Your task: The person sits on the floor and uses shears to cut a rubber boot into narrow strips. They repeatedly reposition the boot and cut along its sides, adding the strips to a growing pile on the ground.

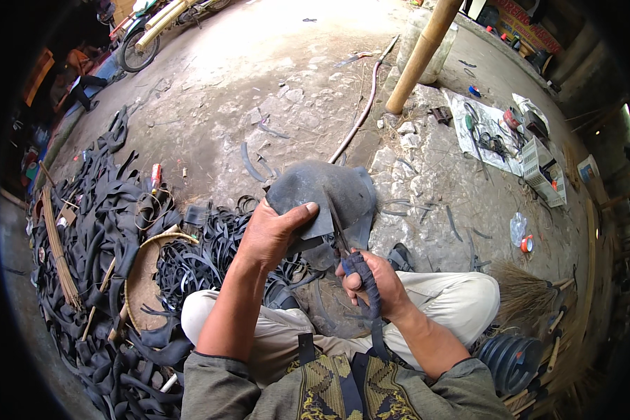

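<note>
In front of my lap, my left hand (281, 227) grips the near left edge of a dark rubber sheet (315, 183), thumb lying on top. The sheet is curved and sags on its right side. My right hand (373, 283) is wrapped round the cloth-bound handles of a pair of scissors (339, 227). Their blades point away from me and lie at the sheet, right of my left thumb. How far the blades are apart is hard to make out. Some of my left fingers are hidden under the rubber.
A heap of black rubber scraps (112, 259) and thin cut strips (196, 259) spreads at my left. A bamboo post (423, 56) stands ahead, near a hose (364, 112). At right are a plastic crate (543, 171), a straw broom (521, 287) and a blue water jug (509, 362).
</note>
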`<control>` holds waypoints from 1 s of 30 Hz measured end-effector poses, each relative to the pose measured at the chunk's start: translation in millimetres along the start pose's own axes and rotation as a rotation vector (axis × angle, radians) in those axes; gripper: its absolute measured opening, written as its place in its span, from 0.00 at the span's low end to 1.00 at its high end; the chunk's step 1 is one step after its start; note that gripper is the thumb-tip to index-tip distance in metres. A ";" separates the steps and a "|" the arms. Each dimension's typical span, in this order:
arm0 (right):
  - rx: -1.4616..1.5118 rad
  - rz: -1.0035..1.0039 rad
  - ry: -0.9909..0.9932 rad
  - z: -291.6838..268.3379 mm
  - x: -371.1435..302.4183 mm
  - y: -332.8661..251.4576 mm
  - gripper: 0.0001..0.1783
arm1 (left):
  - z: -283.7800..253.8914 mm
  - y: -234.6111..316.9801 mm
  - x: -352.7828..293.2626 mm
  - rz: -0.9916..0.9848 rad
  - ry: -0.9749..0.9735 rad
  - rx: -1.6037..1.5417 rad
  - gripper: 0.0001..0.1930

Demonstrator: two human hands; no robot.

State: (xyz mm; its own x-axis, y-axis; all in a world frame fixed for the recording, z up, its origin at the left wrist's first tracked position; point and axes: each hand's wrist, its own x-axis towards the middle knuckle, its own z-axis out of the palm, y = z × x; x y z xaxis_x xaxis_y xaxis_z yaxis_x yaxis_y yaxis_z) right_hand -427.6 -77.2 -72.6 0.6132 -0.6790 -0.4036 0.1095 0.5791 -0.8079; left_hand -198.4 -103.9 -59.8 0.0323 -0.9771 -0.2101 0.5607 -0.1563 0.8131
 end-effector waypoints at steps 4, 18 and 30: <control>-0.030 0.051 0.026 0.9 -0.8 -4.5 0.09 | -2.0 2.9 -0.8 -0.038 0.001 0.038 0.17; -0.091 -0.013 0.124 9.7 2.4 0.2 0.17 | 0.1 -7.6 2.2 -0.078 0.024 -0.049 0.20; -0.051 -0.044 0.131 -2.2 1.9 -1.9 0.07 | 7.9 -17.2 -2.1 -0.085 -0.038 0.163 0.27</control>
State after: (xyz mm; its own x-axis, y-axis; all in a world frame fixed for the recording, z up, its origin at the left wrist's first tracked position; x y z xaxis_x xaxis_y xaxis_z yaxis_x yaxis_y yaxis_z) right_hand -428.4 -80.6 -72.8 0.5007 -0.7582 -0.4176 0.0915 0.5261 -0.8455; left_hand -214.6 -100.3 -69.0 -0.0428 -0.9636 -0.2639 0.4182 -0.2572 0.8712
